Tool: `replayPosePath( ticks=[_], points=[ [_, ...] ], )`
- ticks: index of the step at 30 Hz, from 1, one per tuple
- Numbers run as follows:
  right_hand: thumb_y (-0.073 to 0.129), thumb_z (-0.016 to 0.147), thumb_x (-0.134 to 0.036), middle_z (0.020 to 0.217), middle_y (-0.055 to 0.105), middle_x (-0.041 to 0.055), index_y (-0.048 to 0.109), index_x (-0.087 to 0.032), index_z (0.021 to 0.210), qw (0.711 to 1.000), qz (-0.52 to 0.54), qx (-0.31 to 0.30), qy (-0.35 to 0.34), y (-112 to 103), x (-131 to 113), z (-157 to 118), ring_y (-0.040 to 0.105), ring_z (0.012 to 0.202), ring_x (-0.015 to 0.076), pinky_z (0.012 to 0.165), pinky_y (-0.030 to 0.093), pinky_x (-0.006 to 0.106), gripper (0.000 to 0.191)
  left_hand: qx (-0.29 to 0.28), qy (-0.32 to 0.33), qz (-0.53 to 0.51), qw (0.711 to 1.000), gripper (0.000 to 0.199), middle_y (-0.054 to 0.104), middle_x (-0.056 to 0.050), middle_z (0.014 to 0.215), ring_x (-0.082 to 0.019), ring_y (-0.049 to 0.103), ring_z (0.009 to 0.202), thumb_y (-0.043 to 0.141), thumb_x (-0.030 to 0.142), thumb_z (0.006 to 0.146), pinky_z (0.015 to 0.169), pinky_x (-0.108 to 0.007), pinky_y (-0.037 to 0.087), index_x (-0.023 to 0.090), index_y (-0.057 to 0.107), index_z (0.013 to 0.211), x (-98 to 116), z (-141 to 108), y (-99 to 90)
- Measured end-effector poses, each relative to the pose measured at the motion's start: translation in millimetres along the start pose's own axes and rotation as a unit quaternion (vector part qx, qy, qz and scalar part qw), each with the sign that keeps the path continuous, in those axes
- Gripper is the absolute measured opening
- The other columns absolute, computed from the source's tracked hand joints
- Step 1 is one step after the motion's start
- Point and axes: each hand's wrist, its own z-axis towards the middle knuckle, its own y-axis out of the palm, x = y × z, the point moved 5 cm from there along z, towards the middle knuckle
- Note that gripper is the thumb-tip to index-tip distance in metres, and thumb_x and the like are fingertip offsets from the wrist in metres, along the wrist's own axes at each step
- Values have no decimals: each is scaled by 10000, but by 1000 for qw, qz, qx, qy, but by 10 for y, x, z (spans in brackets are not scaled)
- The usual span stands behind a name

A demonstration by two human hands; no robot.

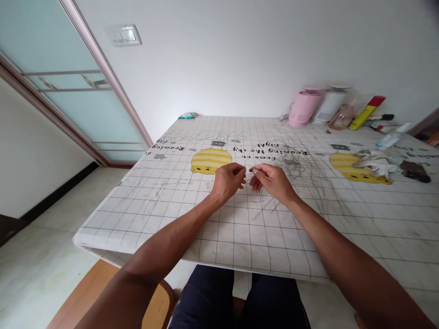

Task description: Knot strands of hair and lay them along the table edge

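Over the checked tablecloth (226,240), just beneath them, the left hand (227,182) and right hand (274,183) curl inward, 2 pinches slightly apart, what they grip too fine to tell; slow fingers and braced forearms should keep them steady.

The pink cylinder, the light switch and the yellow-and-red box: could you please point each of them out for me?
Pink cylinder (303,108): head view, middle of its body.
Light switch (126,35): head view, middle of its plate.
Yellow-and-red box (363,115): head view, its yellow side.
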Motion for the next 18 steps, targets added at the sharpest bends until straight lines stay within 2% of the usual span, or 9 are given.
replayPosePath(
  ticks=[4,7,13,18],
  points=[
    [664,1021,-497,713,755,49,792,-189,1018,997,-55,52,-15,-59,33,-1,704,547,188,511,593,303,334,-51,-61,-87,993,47,735,-68,858,-186,750,738,783,146,918,535,-276,632,127,759,883,-63,61,23],
    [663,1002,-438,685,736,37,829,-198,1045,992,-89,83,-15,-89,49,-12,677,511,178,471,571,291,295,-71,-80,-139,984,77,731,-64,846,-184,754,733,816,94,877,579,-301,659,110,741,882,-100,84,43],
    [639,965,-326,678,710,23,855,-203,1117,987,-113,112,3,-70,51,-42,620,467,157,416,524,275,291,-33,-84,-155,984,82,728,-35,727,-159,751,648,752,22,875,696,-332,700,104,747,872,-145,63,70],
    [647,961,-312,652,688,14,861,-214,1103,989,-113,96,-10,-38,52,-47,575,429,145,360,440,250,274,-3,-82,-116,990,107,735,-34,694,-170,759,623,734,12,865,660,-320,694,110,765,836,-135,57,46]
  ],
)
